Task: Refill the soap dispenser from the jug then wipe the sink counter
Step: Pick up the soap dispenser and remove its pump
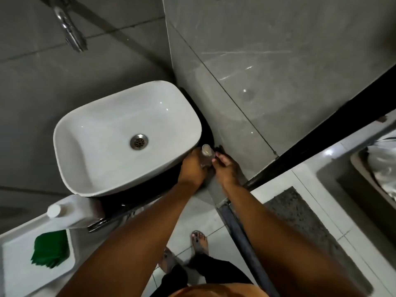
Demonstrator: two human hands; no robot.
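Observation:
A small clear soap dispenser bottle [206,152] stands on the black counter [150,189] at the right front corner of the white sink basin [90,159]. My left hand [192,168] is wrapped around the bottle's body. My right hand [226,168] touches it from the right with its fingertips; whether it grips the bottle is hard to tell. A white jug [70,211] with a white cap stands to the left, below the basin. A green cloth [51,249] lies on a white surface at the lower left.
A chrome tap [70,28] hangs from the grey tiled wall above the basin. A black door frame [321,144] runs diagonally on the right. A dark mat [300,221] lies on the tiled floor, and my feet [199,243] stand below.

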